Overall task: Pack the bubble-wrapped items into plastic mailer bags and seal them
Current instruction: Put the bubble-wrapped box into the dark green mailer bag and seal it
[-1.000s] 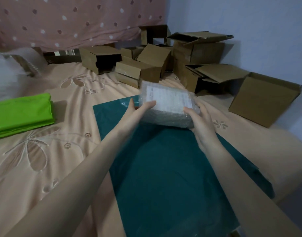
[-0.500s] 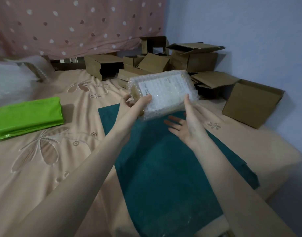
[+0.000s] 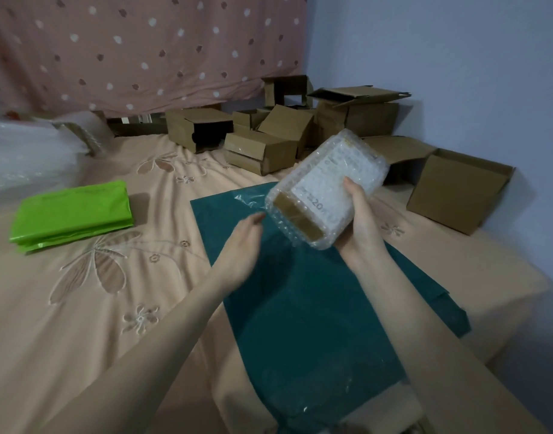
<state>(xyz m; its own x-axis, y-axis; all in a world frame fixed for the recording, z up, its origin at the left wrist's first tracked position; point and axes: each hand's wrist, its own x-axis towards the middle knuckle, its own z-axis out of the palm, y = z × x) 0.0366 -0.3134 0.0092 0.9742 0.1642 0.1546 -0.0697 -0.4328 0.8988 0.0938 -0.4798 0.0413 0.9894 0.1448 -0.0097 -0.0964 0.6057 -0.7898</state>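
Observation:
A bubble-wrapped box [image 3: 325,186] with a white printed label and a brown end is held tilted in the air by my right hand [image 3: 361,223], which grips its right side. Below it a dark green plastic mailer bag [image 3: 316,314] lies flat on the peach bedspread. My left hand [image 3: 240,249] hovers open just left of the box's lower end, above the mailer and not touching the box.
A folded stack of bright green mailer bags [image 3: 71,211] lies at the left. Bubble wrap [image 3: 21,151] is heaped at the far left. Several open cardboard boxes [image 3: 262,148] crowd the back, and one more box [image 3: 456,192] stands by the blue wall.
The box has passed from my left hand to my right hand and turned end-on towards me. My left hand has let go and dropped lower.

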